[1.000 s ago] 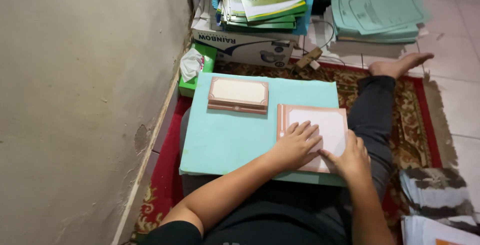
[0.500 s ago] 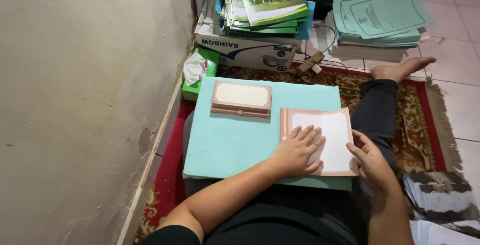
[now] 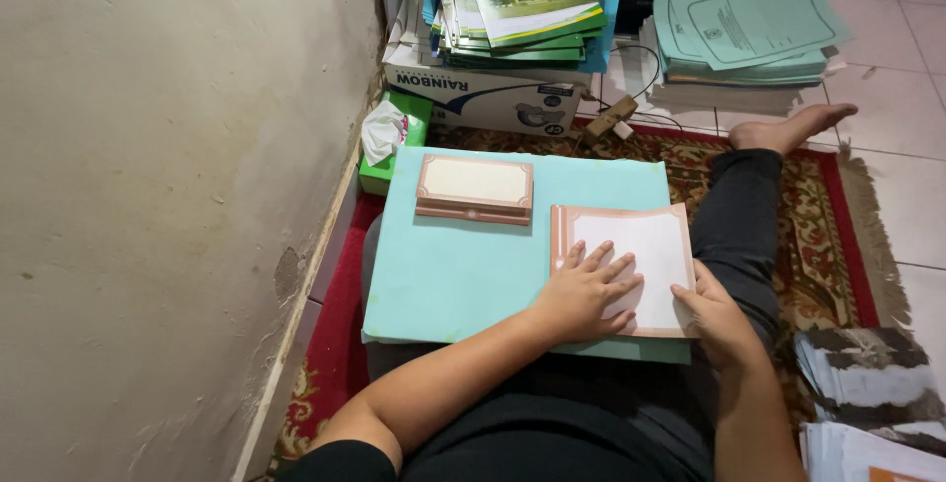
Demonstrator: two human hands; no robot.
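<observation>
Two hands: both rest on one white card with a salmon border (image 3: 641,245), which lies on the right part of a pale turquoise board (image 3: 463,265) across the person's lap.
Left hand (image 3: 581,295): flat on the card's lower left, fingers (image 3: 603,263) spread and pressing down, gripping nothing.
Right hand (image 3: 717,316): at the card's lower right corner, thumb on the edge; whether the other fingers pinch it I cannot tell.
Card stack (image 3: 475,188): matching bordered cards, further up the board, well apart from both hands.
Floor: patterned red rug (image 3: 833,236) under the outstretched leg.
Beyond the board: green tissue box (image 3: 392,142) by the wall, piled booklets (image 3: 517,4), green papers (image 3: 749,34).
</observation>
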